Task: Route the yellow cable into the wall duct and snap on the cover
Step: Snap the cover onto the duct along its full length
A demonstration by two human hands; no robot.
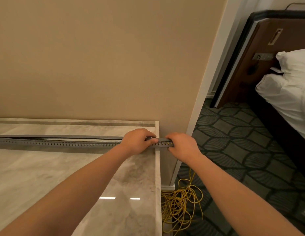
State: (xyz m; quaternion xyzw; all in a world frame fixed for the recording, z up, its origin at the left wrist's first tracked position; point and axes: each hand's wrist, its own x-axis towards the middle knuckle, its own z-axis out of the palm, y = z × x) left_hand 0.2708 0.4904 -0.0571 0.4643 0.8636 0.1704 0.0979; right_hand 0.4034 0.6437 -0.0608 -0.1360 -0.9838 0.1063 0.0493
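A long grey slotted duct [60, 143] lies across the marble counter [46, 176], its right end reaching past the counter's edge. A grey cover strip [71, 137] runs along its top, lifted slightly off it toward the left. My left hand [137, 142] grips the duct and cover near the right end. My right hand [181, 145] holds the very end of the duct beside it. Yellow shows through the slots between my hands. A loose tangle of yellow cable [178, 203] lies on the carpet below the counter's right edge.
A beige wall [97, 57] rises behind the counter and ends in a white corner trim [202, 92]. Patterned dark carpet [233, 142] covers the floor at right. A bed with white pillows [288, 92] and a brown headboard [260, 53] stands at far right.
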